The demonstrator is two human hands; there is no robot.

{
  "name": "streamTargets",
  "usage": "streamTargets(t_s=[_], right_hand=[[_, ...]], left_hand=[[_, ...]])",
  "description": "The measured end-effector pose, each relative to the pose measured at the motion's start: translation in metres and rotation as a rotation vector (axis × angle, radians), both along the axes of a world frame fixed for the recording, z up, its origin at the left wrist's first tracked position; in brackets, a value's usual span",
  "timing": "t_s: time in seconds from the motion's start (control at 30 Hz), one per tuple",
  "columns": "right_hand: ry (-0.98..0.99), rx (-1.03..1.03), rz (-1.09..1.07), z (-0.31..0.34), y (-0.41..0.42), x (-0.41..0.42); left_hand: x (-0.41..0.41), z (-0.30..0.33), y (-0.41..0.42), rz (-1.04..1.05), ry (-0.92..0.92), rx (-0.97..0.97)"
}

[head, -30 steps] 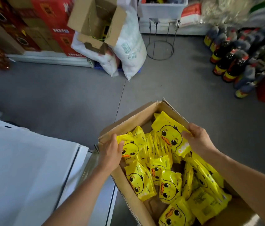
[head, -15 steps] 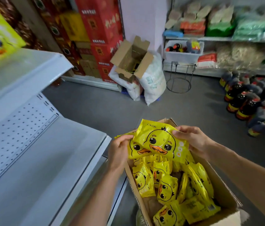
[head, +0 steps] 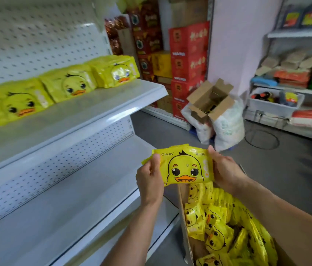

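Evidently a restocking job is going on: the person is holding a small stack of yellow duck packets [head: 184,167] in the air, above the near corner of the open carton [head: 182,212] and just off the front edge of the lower shelf [head: 65,198]. The left grip [head: 149,179] is pinching the stack's left end, with the thumb lying over the front and the fingers curling behind. The right grip [head: 226,170] is clamping the right end, its thumb reaching up to the top edge. Holding both ends is, I judge, keeping the slippery packets squared together with the printed face forward, so that they are going onto a shelf as one neat block. More loose packets [head: 218,233] are lying jumbled in the carton, which is sitting close beside the shelving, probably to keep each reach short. On the upper shelf [head: 101,104] a row of matching packets [head: 68,84] is leaning back with faces outward, likely showing how the held stack is meant to sit.
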State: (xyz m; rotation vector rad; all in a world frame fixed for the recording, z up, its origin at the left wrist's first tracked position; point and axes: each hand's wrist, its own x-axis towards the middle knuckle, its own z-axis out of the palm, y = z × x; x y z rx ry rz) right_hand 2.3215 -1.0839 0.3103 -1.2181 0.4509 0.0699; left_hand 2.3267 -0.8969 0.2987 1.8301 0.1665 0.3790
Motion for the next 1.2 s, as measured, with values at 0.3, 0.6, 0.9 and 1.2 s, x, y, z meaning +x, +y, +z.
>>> streamTargets(t_s=[0.3,0.6,0.9,1.2], right_hand=[[-0.189,-0.102,-0.041,0.06,0.094,0.01],[-0.291,-0.137,0.311,0.119,0.188,0.023],[-0.493,-0.37,0.819,0.155,0.277,0.044],[-0.589,-0.463,0.618,0.158,0.337,0.099]], left_hand=[[-0.027,0.056,0.072,0.187,-0.13,-0.316],[-0.04,0.114,0.168,0.297,-0.355,-0.14],[-0.038,0.151,0.263,0.466,-0.541,-0.125],[-0.049,0.162,0.386,0.622,-0.523,-0.102]])
